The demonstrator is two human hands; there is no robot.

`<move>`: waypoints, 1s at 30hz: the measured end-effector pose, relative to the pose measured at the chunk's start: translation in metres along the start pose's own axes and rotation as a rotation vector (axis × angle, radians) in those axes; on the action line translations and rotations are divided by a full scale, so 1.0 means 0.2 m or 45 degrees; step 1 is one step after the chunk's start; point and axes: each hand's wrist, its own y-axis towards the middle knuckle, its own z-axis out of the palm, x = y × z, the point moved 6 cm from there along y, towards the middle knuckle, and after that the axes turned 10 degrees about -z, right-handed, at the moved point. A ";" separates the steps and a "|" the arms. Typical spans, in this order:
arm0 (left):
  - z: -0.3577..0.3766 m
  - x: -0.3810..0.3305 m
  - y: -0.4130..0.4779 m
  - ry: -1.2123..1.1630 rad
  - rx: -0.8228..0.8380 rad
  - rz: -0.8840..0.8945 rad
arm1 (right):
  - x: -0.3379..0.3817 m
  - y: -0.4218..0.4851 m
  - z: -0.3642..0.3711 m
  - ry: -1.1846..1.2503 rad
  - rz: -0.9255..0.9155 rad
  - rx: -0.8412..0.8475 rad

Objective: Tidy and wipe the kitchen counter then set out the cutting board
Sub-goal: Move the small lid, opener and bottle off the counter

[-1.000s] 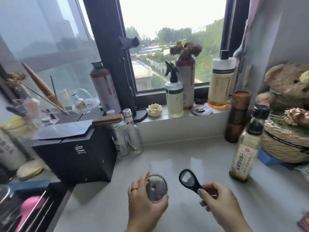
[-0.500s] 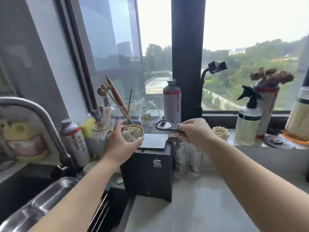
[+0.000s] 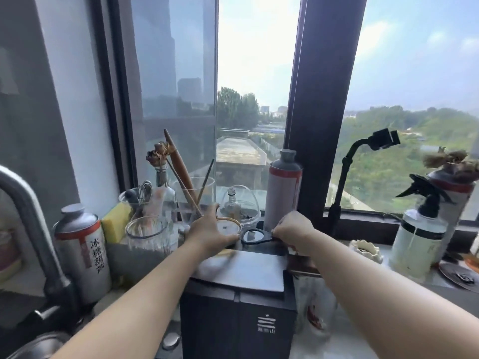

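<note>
A: Fingers?
B: L hand (image 3: 207,237) curled round small gold-rimmed glass (image 3: 228,228). R hand (image 3: 293,230) pinches black loop opener (image 3: 256,242) by its handle, both just past black box (image 3: 238,294) back edge.
A: Room?
B: Tight. Jars (image 3: 147,237), cans (image 3: 83,252) crowd sill (image 3: 404,282) (opener nearly touching glass). Pale glossy counter (image 3: 363,343) lies right of box, below R arm.

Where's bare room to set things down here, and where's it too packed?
Most open: the pale counter right of the black box, below the right forearm. Tight: behind the box, where the left hand grips the gold-rimmed glass and the right hand pinches the bottle opener beside the grey can. Crowded: the left sill corner, with sponge, beaker, labelled can.
</note>
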 end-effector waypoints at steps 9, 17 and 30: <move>-0.02 -0.24 -0.46 -0.197 -0.179 0.363 | -0.02 -0.51 -0.28 0.171 -0.451 -0.344; 0.86 -0.44 -1.40 -0.333 0.504 0.474 | -1.19 -1.68 -0.34 0.273 0.387 -0.415; 1.79 -0.96 -2.28 -0.252 0.976 0.441 | -2.35 -2.58 -0.85 0.131 0.860 -0.839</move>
